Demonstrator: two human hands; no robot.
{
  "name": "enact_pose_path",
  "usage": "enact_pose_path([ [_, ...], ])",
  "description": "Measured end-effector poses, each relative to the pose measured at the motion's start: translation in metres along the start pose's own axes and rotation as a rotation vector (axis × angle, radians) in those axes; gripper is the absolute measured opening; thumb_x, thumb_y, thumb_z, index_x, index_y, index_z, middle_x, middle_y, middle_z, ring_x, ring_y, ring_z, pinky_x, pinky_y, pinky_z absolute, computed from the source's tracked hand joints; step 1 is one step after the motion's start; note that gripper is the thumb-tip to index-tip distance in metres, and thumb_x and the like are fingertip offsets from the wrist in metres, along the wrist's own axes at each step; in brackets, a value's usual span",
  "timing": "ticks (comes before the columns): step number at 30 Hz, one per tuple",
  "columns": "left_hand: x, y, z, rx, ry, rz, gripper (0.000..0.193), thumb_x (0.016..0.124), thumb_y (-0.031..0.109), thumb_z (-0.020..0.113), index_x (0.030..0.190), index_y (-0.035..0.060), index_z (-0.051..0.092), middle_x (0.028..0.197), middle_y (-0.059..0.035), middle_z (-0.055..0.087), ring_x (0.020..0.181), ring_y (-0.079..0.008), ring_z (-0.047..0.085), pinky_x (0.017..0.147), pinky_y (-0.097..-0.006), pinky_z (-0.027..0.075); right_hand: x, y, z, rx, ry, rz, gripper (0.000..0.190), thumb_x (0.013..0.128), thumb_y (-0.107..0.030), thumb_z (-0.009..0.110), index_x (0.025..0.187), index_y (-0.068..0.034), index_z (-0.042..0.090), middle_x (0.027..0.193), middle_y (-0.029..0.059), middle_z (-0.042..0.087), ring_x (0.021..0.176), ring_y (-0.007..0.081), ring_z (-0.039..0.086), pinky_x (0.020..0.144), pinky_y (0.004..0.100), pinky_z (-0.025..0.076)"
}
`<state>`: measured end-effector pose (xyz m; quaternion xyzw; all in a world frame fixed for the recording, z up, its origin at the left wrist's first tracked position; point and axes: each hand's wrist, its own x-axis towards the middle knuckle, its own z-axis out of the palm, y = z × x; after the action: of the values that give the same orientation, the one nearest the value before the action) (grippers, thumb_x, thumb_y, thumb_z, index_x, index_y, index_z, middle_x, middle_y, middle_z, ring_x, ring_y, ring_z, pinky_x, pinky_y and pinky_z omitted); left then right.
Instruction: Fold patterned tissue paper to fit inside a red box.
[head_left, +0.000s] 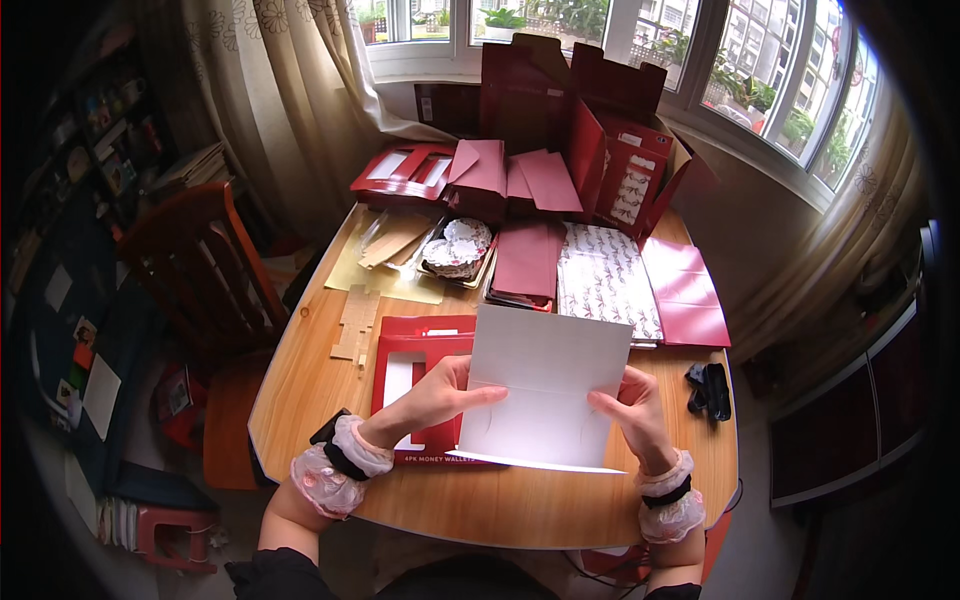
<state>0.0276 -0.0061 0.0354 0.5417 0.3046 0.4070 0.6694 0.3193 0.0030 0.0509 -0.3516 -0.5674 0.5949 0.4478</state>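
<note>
My left hand (450, 394) and my right hand (634, 409) hold a creased white card sheet (544, 360) between them, thumbs on its face and fingers behind. The sheet's lower edge is folded up towards me. Under and to the left of it lies a red cardboard wallet package (450, 448) with cut-out windows. Beyond the sheet are a stack of dark pink envelopes (525, 259), patterned white cards (604, 281) and a glossy pink folded sheet (686, 292).
Round floral paper pieces (456, 247) sit in a tray, beside strips in clear plastic (397, 240). Tape strips (356, 322) lie at left, a black strapped object (709, 390) at right. More envelopes (480, 169) and tall red boxes (626, 172) stand at the back.
</note>
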Motion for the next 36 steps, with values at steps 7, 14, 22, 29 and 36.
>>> enact_pose_path([
  [7, 0.001, -0.005, -0.004, -0.036, 0.012, -0.038, 0.024, 0.091, 0.007, 0.066, 0.115, 0.0019, 0.067, 0.107, -0.0026, 0.070, 0.099, -0.0092, 0.063, 0.091, -0.0269, 0.048, -0.001, 0.010, -0.004, 0.044, -0.002, -0.009, 0.020, 0.087, 0.005, 0.066, 0.107, 0.002, 0.069, 0.096, 0.0017, 0.070, 0.086, 0.0074, 0.063, 0.077, 0.0232, 0.050],
  [14, 0.003, -0.018, -0.012, -0.170, 0.007, -0.019, 0.025, 0.089, 0.001, 0.066, 0.113, 0.0015, 0.069, 0.107, -0.0055, 0.071, 0.098, -0.0125, 0.066, 0.090, -0.0282, 0.051, -0.003, 0.006, -0.006, 0.141, -0.045, 0.046, 0.022, 0.089, 0.005, 0.063, 0.110, 0.003, 0.068, 0.100, 0.0037, 0.070, 0.092, 0.0101, 0.063, 0.083, 0.0256, 0.050],
  [22, 0.001, -0.004, -0.017, -0.157, -0.095, -0.012, 0.029, 0.092, 0.002, 0.057, 0.120, -0.0028, 0.066, 0.114, -0.0126, 0.069, 0.103, -0.0164, 0.065, 0.094, -0.0297, 0.051, 0.002, 0.001, -0.008, 0.145, -0.155, 0.032, 0.018, 0.088, 0.003, 0.059, 0.100, 0.005, 0.073, 0.089, 0.0066, 0.059, 0.084, 0.0131, 0.057, 0.075, 0.0234, 0.046],
  [29, 0.002, -0.008, -0.023, -0.269, -0.122, -0.113, 0.032, 0.089, -0.006, 0.047, 0.115, -0.0064, 0.067, 0.111, -0.0142, 0.069, 0.104, -0.0190, 0.067, 0.093, -0.0311, 0.053, 0.002, 0.005, -0.008, 0.188, -0.121, 0.087, 0.018, 0.088, 0.002, 0.060, 0.099, 0.005, 0.073, 0.088, 0.0065, 0.061, 0.083, 0.0141, 0.059, 0.075, 0.0242, 0.046],
  [36, -0.003, 0.000, -0.024, -0.038, -0.287, 0.048, 0.039, 0.094, 0.012, 0.043, 0.125, -0.0044, 0.059, 0.125, -0.0155, 0.061, 0.117, -0.0194, 0.059, 0.103, -0.0350, 0.045, 0.005, 0.015, -0.008, 0.179, -0.054, 0.022, 0.017, 0.086, 0.002, 0.061, 0.096, 0.004, 0.074, 0.087, 0.0066, 0.061, 0.082, 0.0142, 0.059, 0.076, 0.0244, 0.047],
])
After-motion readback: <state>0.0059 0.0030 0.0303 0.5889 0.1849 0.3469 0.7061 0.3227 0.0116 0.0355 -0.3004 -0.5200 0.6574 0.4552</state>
